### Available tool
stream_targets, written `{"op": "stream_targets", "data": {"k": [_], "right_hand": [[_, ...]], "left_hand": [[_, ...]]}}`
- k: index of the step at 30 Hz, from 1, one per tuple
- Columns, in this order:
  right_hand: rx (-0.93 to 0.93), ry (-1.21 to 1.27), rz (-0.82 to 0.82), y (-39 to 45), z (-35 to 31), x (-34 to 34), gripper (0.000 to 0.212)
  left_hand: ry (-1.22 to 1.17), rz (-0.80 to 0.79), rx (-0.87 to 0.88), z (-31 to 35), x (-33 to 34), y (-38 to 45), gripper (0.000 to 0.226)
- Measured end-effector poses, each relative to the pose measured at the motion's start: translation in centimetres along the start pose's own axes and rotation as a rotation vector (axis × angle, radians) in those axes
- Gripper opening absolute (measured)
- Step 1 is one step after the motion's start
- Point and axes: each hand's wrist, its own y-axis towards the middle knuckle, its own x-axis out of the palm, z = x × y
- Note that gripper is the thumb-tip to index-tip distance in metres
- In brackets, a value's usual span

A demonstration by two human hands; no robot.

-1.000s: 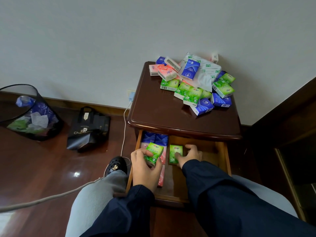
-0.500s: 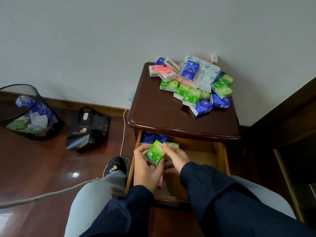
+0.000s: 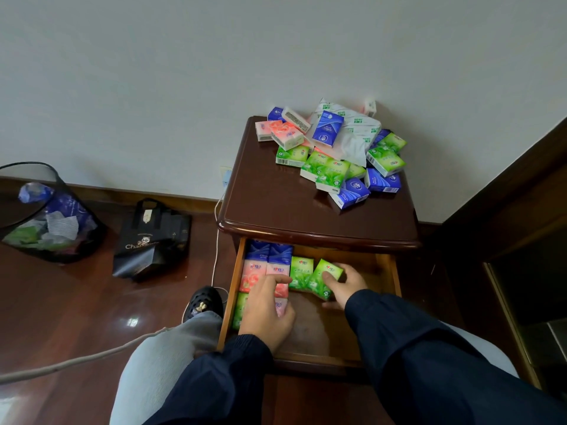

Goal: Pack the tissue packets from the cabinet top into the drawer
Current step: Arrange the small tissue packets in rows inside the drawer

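A pile of green, blue and pink tissue packets (image 3: 334,154) lies at the back right of the dark wooden cabinet top (image 3: 276,204). Below it the drawer (image 3: 385,271) stands pulled out. Blue, pink and green packets lie in rows along its left side. My right hand (image 3: 345,285) grips a green packet (image 3: 325,279) held tilted beside another green packet (image 3: 301,273) in the drawer. My left hand (image 3: 268,311) rests flat over the pink packets (image 3: 252,276), fingers spread, holding nothing.
A black mesh waste bin (image 3: 46,216) with rubbish and a black bag (image 3: 150,240) stand on the glossy wooden floor at left. A white cable (image 3: 216,240) hangs beside the cabinet. A dark wooden bed frame (image 3: 506,240) rises at right. My knees flank the drawer front.
The green packet passed from my left hand to my right hand and moved right, down beside the other green packet. My left hand let go and dropped onto the pink packets.
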Motion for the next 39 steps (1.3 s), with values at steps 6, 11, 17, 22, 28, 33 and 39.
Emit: {"op": "stream_targets", "data": {"k": [6, 11, 17, 22, 28, 33, 39], "right_hand": [[-0.005, -0.084, 0.086, 1.7, 0.5, -0.6, 0.054], [-0.062, -0.152, 0.128, 2.3, 0.9, -1.1, 0.043], [-0.113, -0.315, 0.17, 2.6, 1.1, -0.9, 0.045], [-0.135, -0.34, 0.168, 2.7, 0.9, -0.4, 0.045], [-0.129, -0.342, 0.163, 2.6, 0.9, -0.4, 0.047], [-0.075, -0.371, 0.297, 0.5, -0.5, -0.9, 0.043], [-0.567, -0.482, 0.274, -1.7, -5.5, -4.1, 0.033]], "left_hand": [[0.402, -0.279, 0.013, 1.8, 0.9, 2.0, 0.057], [0.701, -0.417, 0.117, 1.9, 2.3, 3.6, 0.063], [0.728, -0.433, 0.112, 1.4, 2.8, 4.4, 0.062], [0.705, -0.442, 0.104, 1.2, 2.8, 4.0, 0.068], [0.689, -0.449, 0.101, 1.1, 2.8, 3.9, 0.069], [0.67, -0.449, 0.09, 2.3, 2.4, 4.3, 0.062], [0.446, -0.214, 0.142, 5.0, 0.2, 6.5, 0.037]]}}
